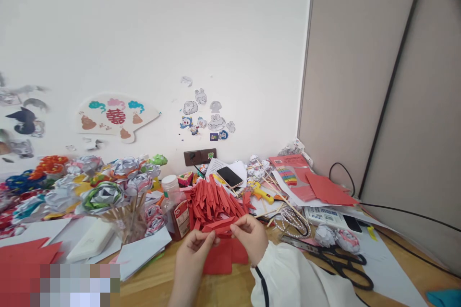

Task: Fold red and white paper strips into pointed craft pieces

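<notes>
A folded strip of red paper is pinched between my two hands, its fold running sideways. My left hand grips the left end with thumb and fingers. At the other end, the thumb and index finger of my right hand are closed on the paper. Just behind them rises a heap of folded red paper strips. Flat red paper squares lie on the wooden table under my hands. A clear bottle with a white cap stands to the left of the heap.
Crumpled-paper flowers on sticks crowd the left side. At right lie black-handled scissors, a bead string and red sheets. A yellow glue gun and a phone lie behind the heap. Black cables cross the right.
</notes>
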Demonstrator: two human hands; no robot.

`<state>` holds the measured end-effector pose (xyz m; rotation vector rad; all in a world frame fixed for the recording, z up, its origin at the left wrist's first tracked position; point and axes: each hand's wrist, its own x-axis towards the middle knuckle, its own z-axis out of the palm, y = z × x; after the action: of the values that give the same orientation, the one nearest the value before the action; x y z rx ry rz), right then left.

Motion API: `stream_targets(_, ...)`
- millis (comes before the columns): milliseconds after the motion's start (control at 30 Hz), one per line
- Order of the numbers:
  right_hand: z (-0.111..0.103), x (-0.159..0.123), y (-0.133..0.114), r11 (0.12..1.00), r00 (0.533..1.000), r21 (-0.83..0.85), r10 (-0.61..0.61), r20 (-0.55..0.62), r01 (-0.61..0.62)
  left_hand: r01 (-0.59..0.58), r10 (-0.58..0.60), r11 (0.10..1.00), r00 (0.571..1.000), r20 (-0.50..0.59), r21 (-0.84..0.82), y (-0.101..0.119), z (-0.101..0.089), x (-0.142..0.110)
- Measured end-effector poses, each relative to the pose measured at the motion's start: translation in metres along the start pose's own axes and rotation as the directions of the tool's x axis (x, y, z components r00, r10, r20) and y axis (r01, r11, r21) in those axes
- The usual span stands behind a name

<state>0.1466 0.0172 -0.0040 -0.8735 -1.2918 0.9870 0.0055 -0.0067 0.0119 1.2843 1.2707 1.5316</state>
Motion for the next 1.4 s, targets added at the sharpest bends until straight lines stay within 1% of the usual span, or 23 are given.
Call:
stream_targets(133, 0.001, 0.000, -0.002, 1.000, 1.000, 0.009, 0.013, -0.017, -0.013, 0.005, -0.005, 0.999, 1.000, -0.008, -0.040, 0.000, 0.001, -0.001)
stream_targets(233, 0.003, 0.001, -0.001, 0.996, 0.999, 0.092, 0.021, -0.044, -0.016, 0.009, -0.009, 0.991, 1.000, 0.001, -0.131, 0.002, 0.002, 0.000)
stream_targets(467, 0.005, 0.002, 0.004, 0.969, 0.999, 0.246, 0.017, -0.027, -0.010, 0.045, -0.040, 0.964, 0.999, 0.023, -0.260, 0.007, 0.006, -0.002)
stream_targets(533, 0.006, 0.001, 0.005, 0.948, 0.998, 0.310, 0.062, 0.025, -0.067, 0.055, -0.052, 0.956, 0.999, 0.015, -0.288, 0.008, 0.007, -0.003)
stream_targets(633, 0.007, 0.000, 0.006, 0.903, 0.971, 0.374, 0.154, 0.183, -0.214, 0.072, -0.068, 0.945, 0.997, 0.022, -0.318, 0.005, 0.008, -0.003)
stream_targets(700, 0.009, -0.001, 0.007, 0.893, 0.959, 0.375, 0.171, 0.227, -0.248, 0.085, -0.076, 0.940, 0.996, 0.040, -0.330, 0.003, 0.009, -0.003)
stream_targets(767, 0.010, -0.002, 0.008, 0.904, 0.969, 0.371, 0.146, 0.201, -0.213, 0.086, -0.076, 0.941, 0.996, 0.043, -0.328, 0.000, 0.011, -0.004)
stream_targets(833, 0.012, -0.003, 0.009, 0.920, 0.983, 0.361, 0.107, 0.149, -0.155, 0.079, -0.070, 0.946, 0.997, 0.040, -0.314, -0.001, 0.013, -0.006)
stream_targets(900, 0.014, -0.004, 0.010, 0.930, 0.990, 0.344, 0.098, 0.102, -0.127, 0.075, -0.069, 0.952, 0.997, 0.030, -0.297, -0.001, 0.014, -0.007)
stream_targets(967, 0.015, -0.004, 0.009, 0.928, 0.987, 0.337, 0.144, 0.074, -0.160, 0.076, -0.071, 0.955, 0.997, 0.030, -0.287, 0.000, 0.015, -0.008)
stream_targets(1067, 0.014, -0.003, 0.008, 0.919, 0.974, 0.324, 0.218, 0.063, -0.226, 0.078, -0.067, 0.954, 0.997, 0.046, -0.290, 0.000, 0.015, -0.007)
stream_targets(1167, 0.008, 0.002, 0.007, 0.922, 0.970, 0.301, 0.232, 0.071, -0.242, 0.107, -0.098, 0.948, 0.994, 0.044, -0.301, 0.000, 0.011, -0.004)
stream_targets(1333, -0.006, 0.014, 0.006, 0.911, 0.966, 0.322, 0.252, 0.066, -0.259, 0.141, -0.159, 0.933, 0.987, -0.029, -0.330, -0.003, -0.002, 0.008)
stream_targets(1400, -0.009, 0.016, 0.006, 0.908, 0.963, 0.321, 0.263, 0.063, -0.269, 0.150, -0.171, 0.931, 0.985, -0.035, -0.333, -0.004, -0.005, 0.012)
